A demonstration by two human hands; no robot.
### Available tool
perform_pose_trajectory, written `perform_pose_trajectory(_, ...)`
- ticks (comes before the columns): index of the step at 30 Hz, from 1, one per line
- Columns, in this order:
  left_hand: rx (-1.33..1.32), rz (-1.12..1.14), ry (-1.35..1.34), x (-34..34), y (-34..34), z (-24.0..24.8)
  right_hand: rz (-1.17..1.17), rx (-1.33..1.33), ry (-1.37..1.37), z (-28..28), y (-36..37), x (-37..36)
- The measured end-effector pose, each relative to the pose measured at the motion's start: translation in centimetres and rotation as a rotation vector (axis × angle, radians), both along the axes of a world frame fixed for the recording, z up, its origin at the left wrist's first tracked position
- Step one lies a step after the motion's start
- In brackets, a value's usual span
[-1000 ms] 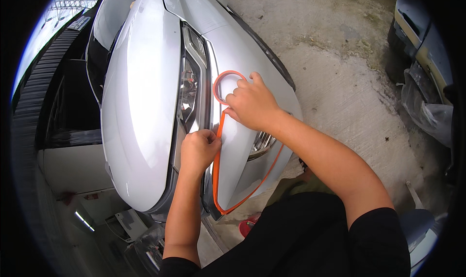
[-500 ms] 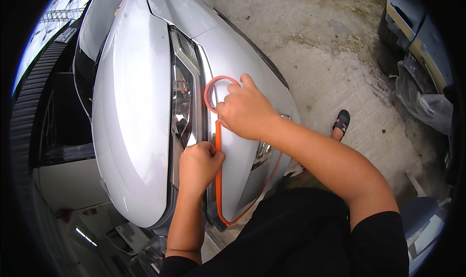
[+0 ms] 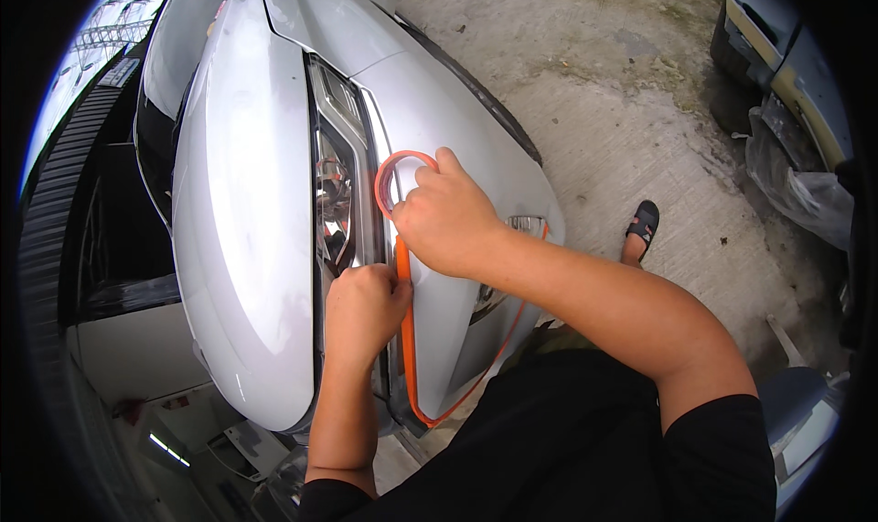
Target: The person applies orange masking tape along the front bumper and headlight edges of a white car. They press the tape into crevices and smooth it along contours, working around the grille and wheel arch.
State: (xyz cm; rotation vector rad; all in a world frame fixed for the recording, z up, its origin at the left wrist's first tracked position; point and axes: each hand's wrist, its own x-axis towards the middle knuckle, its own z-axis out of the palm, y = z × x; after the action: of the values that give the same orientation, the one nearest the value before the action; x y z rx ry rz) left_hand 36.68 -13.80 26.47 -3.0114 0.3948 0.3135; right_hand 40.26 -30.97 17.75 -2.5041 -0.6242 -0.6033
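Note:
My right hand (image 3: 444, 213) grips a roll of orange masking tape (image 3: 382, 182) over the edge of a silver car's bumper (image 3: 457, 325), just beside the headlight (image 3: 335, 188). From the roll, an orange strip of tape (image 3: 409, 357) runs back along the bumper's upper edge, rounds the near corner and continues along its lower side. My left hand (image 3: 368, 312) is closed, its thumb and fingers pressed at the strip a little nearer than the roll. What those fingertips touch is partly hidden.
The car's hood (image 3: 242, 247) fills the left of the view. A fog light housing (image 3: 485, 302) sits in the bumper below my right forearm. At the right stand another vehicle's body (image 3: 809, 101) and clear plastic sheeting (image 3: 796, 179). A sandalled foot (image 3: 644, 225) rests on the concrete floor (image 3: 585, 92).
The view has shifted slightly. My left hand appears a little farther up along the strip, closer to the roll. My right hand still holds the tape roll.

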Motion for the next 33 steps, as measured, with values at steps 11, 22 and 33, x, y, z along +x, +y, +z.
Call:
perform_pose_trajectory(11, 0.03, 0.001, -0.078, 1.5, -2.1, -0.8, 0.022, 0.057, -0.037, -0.8, 0.0, 0.6)
perform_pose_trajectory(22, -0.081, 0.049, -0.229, 3.9, -3.9, -2.0, 0.302, -0.124, 0.002, 0.5, -5.0, 2.7)
perform_pose_trajectory(33, -0.041, 0.183, -0.136, -1.1, -3.2, -1.4, 0.438, -0.15, 0.093, 0.5, -5.5, 4.7)
